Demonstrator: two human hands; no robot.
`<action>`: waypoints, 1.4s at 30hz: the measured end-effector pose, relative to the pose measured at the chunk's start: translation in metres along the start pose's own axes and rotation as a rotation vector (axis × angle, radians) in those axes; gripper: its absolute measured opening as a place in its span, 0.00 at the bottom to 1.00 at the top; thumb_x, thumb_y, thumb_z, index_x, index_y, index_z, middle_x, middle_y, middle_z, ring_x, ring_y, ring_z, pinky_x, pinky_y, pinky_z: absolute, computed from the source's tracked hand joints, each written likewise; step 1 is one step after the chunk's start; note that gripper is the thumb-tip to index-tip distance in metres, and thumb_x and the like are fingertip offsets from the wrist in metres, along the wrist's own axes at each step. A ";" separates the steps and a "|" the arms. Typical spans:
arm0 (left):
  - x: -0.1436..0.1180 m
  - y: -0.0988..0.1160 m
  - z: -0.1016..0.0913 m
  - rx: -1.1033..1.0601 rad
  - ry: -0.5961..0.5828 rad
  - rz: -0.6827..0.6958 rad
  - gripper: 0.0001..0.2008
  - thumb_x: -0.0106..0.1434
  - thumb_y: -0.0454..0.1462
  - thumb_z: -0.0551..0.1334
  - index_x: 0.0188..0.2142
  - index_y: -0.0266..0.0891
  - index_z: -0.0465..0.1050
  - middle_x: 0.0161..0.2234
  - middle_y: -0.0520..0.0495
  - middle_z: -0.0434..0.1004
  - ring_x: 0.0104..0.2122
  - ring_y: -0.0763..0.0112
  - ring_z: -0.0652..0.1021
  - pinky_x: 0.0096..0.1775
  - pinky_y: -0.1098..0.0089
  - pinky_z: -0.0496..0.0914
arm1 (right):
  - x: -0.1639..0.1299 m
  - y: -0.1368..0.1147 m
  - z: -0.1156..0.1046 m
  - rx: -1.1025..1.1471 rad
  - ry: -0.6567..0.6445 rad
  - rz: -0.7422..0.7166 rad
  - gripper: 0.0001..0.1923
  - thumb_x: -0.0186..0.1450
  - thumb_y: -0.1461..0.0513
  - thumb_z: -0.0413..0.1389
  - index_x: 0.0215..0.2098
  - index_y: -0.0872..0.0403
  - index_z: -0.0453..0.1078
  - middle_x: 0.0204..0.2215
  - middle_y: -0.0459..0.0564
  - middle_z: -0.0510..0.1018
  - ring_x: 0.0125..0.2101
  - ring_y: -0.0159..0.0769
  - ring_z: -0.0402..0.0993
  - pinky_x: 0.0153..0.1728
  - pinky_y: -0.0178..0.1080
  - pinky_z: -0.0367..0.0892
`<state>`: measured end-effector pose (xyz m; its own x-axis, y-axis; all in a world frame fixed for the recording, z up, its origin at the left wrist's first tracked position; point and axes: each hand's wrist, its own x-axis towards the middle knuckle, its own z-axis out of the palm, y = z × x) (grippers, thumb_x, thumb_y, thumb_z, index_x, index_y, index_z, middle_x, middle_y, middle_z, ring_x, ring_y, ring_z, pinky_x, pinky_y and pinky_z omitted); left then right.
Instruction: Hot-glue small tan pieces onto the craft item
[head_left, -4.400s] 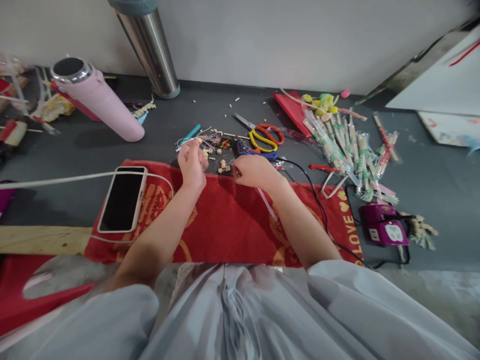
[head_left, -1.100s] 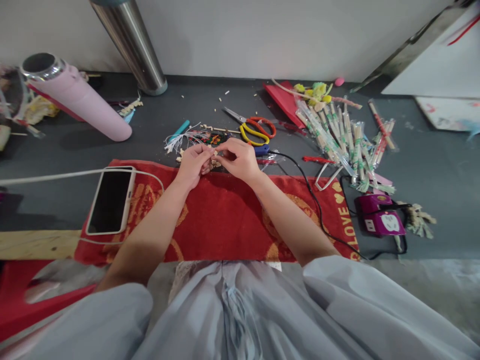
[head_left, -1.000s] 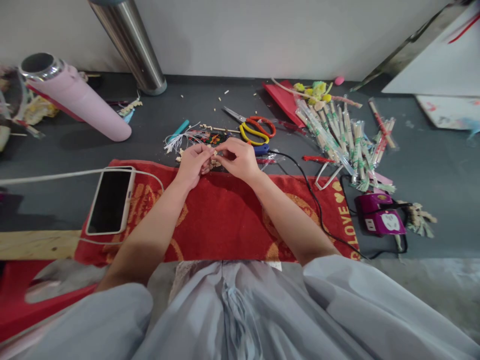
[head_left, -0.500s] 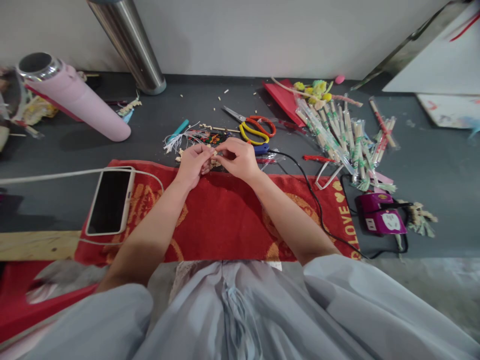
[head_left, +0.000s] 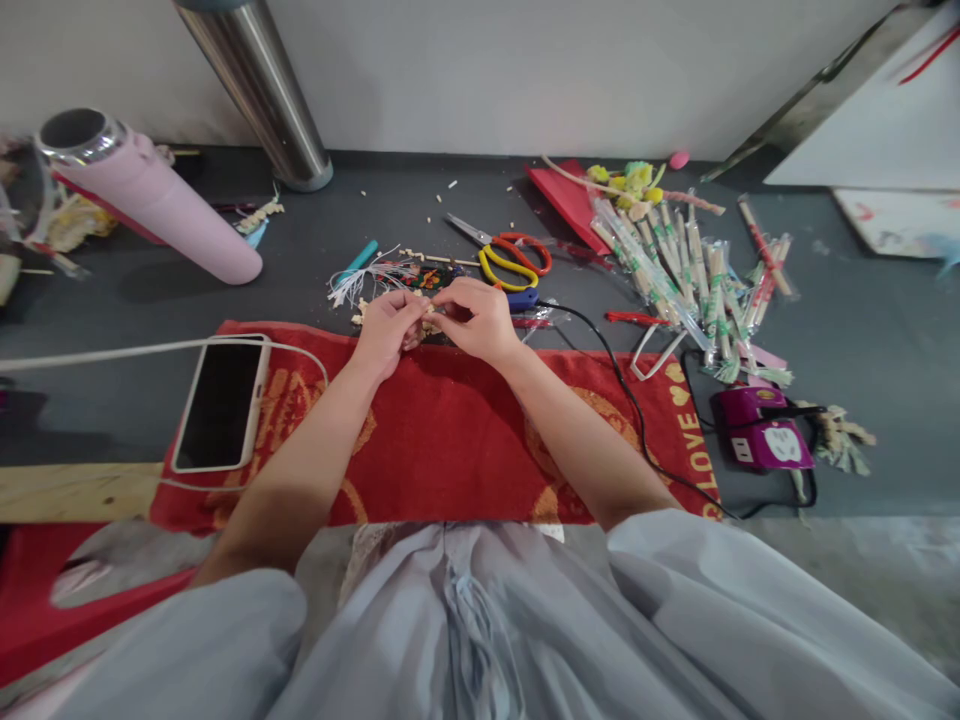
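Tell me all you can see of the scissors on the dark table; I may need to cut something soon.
The scissors lie flat on the dark grey table, just beyond the two hands and clear of them. One handle loop looks red-orange, the other yellow, apparently plastic; the metal blades point up-left, toward the wall, and look closed or nearly so. The handles lie toward the right, near a small blue object. Small pale scraps are scattered around them.
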<state>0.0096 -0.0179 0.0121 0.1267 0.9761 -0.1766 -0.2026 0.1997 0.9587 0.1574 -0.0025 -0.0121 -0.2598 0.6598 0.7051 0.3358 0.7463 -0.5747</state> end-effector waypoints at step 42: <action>-0.001 0.003 0.002 -0.039 -0.027 -0.031 0.11 0.55 0.39 0.65 0.22 0.39 0.64 0.10 0.61 0.55 0.10 0.86 0.54 0.15 0.80 0.49 | 0.000 0.005 -0.001 0.010 -0.045 0.090 0.07 0.65 0.58 0.58 0.37 0.54 0.72 0.26 0.45 0.72 0.28 0.31 0.66 0.34 0.37 0.66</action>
<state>0.0106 -0.0189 0.0156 0.1595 0.9668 -0.1999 -0.2353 0.2339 0.9434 0.1599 0.0010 -0.0146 -0.2693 0.7275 0.6310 0.3509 0.6843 -0.6392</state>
